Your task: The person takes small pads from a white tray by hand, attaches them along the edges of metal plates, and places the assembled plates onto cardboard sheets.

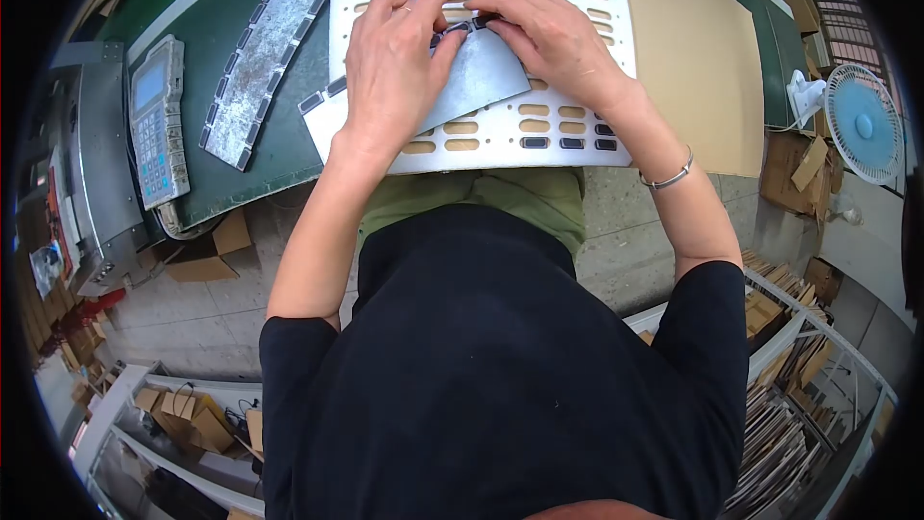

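White board (498, 146), metal plate (486, 75); our right hand (555, 34) pinches one black piece (479, 22), best kept square; left hand (393, 53), grip unclear.

Plate (484, 75): smooth silver-grey sheet, lying aslant on the white slotted board (497, 150), left corner past the board's edge.
Edge pieces (310, 102): small, dark, pale-rimmed rectangles along the far edge; my left hand (395, 60) hides part of the row.
Single piece (480, 21): dark, pinched in my right hand (563, 43) at that edge; seating unclear.
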### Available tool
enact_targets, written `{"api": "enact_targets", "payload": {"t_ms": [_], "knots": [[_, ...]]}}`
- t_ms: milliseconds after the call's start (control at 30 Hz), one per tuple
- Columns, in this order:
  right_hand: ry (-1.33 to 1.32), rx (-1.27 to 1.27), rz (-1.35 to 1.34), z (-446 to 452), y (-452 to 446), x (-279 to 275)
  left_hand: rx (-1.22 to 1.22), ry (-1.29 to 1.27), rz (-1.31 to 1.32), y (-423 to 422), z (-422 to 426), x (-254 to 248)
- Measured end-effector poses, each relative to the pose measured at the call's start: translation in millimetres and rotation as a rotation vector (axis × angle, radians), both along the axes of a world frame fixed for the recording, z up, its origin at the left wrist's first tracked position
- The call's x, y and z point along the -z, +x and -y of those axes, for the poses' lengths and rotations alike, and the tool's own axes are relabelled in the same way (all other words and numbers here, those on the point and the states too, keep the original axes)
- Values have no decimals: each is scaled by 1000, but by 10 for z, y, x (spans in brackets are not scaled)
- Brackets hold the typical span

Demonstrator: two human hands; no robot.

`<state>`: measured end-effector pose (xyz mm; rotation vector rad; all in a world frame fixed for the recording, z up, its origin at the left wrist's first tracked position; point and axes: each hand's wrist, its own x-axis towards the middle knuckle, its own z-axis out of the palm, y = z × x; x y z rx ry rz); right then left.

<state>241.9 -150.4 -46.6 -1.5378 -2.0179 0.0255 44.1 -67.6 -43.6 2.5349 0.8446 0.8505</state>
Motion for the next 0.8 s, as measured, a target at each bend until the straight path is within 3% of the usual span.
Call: {"api": "enact_targets", "payload": {"t_ms": [100,167,400,667,800], "knots": [[12,15,-144,54,-37,-24,-16,118,40,-78,3,-48],[81,85,-59,139,-99,-109,-16,198,66,-190,-34,-62],[54,-23,155,174,-235,-20,21,169,5,-244,-73,36],[45,-30,81,206,-287,-70,-26,211,-19,-262,-55,119],[187,43,50,307,-220,-198,-45,242,17,-333,2,-13]]}}
